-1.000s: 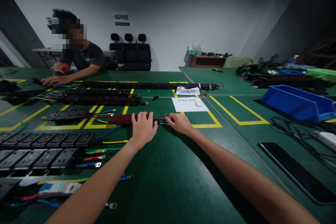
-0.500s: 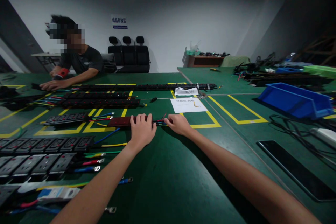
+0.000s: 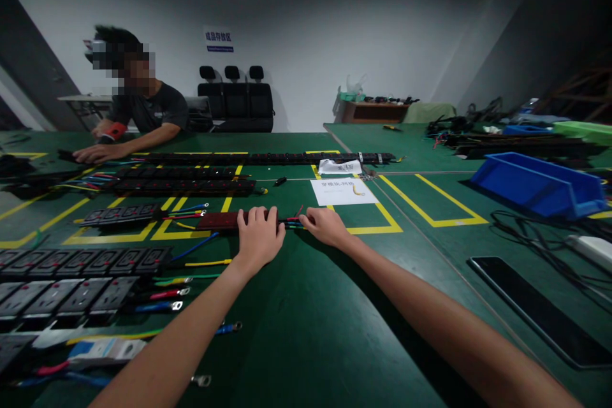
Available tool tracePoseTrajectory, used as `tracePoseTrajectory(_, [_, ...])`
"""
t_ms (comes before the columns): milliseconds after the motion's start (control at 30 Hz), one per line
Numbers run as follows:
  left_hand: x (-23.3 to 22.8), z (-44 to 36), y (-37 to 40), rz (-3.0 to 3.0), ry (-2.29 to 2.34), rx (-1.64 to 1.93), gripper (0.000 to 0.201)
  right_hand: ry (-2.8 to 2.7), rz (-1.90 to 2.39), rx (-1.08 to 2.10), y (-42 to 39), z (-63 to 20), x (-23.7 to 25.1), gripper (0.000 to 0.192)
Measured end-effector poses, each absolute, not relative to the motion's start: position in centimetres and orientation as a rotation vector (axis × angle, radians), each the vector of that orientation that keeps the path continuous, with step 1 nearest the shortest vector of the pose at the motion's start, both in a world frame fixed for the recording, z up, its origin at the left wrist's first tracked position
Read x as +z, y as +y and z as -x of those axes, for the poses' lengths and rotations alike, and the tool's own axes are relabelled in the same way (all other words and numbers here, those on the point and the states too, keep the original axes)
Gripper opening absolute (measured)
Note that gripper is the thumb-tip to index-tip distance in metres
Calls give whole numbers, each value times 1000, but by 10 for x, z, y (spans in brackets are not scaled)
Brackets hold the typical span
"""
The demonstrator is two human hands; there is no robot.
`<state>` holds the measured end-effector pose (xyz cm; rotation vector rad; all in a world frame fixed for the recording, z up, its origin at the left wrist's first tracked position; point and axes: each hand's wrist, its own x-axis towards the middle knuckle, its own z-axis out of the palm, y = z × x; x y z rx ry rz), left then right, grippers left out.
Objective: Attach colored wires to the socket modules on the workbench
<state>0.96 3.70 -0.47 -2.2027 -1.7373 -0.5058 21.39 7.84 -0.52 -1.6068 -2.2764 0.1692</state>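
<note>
Dark red, the strip lies on the green table toward eight o'clock from the middle of the view. Over its near-centre end, the left hand is draped palm down, clasping it from above; toward five o'clock, the right hand is curled narrow on the wires leaving that end. Since half a second ago neither hand nor strip has visibly shifted, which suggests a steady hold rather than a fresh step. Fingers hide the strip's covered end and which wires are gripped; socket strips at eight o'clock run out of view, and small lettering on the white sheet is unreadable.
</note>
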Motion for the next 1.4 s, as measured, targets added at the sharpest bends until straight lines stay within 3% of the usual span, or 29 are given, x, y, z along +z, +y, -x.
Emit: tracePoseTrajectory(1400, [-3, -11, 36, 2200, -1749, -494, 46, -2294, 1607, 158, 78, -214, -5, 37])
